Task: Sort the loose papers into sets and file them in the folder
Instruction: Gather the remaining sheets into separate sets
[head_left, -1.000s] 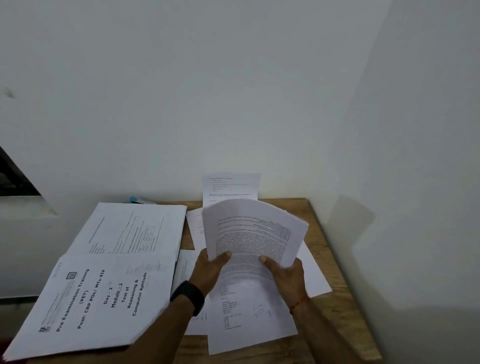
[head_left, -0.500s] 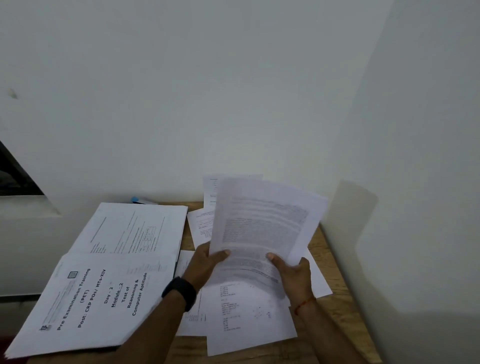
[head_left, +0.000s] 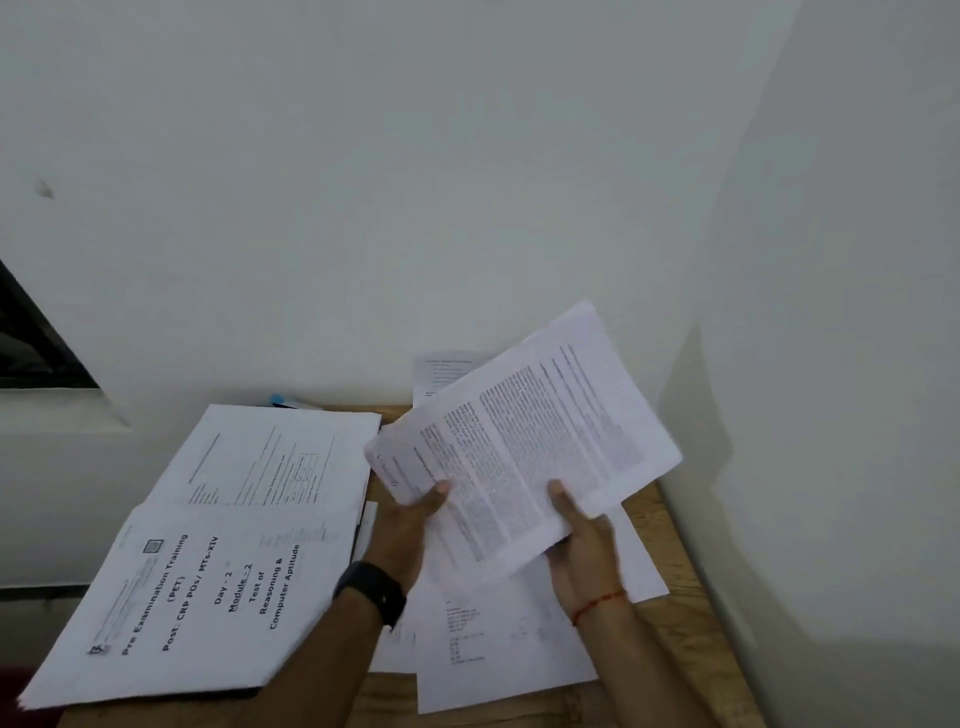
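While sorting proceeds, a sheaf of printed sheets (head_left: 524, 452) is held raised and tilted right of the open folder (head_left: 234, 545), seemingly to be read and assigned to a set.
Head view: left hand (head_left: 410, 525) and right hand (head_left: 582, 540) pinch its lower edge, thumbs on top, fingers hidden beneath; loose papers (head_left: 498, 639) lie under it, beside the folder.

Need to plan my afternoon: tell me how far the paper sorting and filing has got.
Looks done: two stacks lie at left, the Pre Examination Training stack and the stack behind it. In hand: the left hand and right hand hold a printed sheet lifted above the table. Left: loose sheets lie beneath, and no folder shows clearly, so filing seems unstarted.
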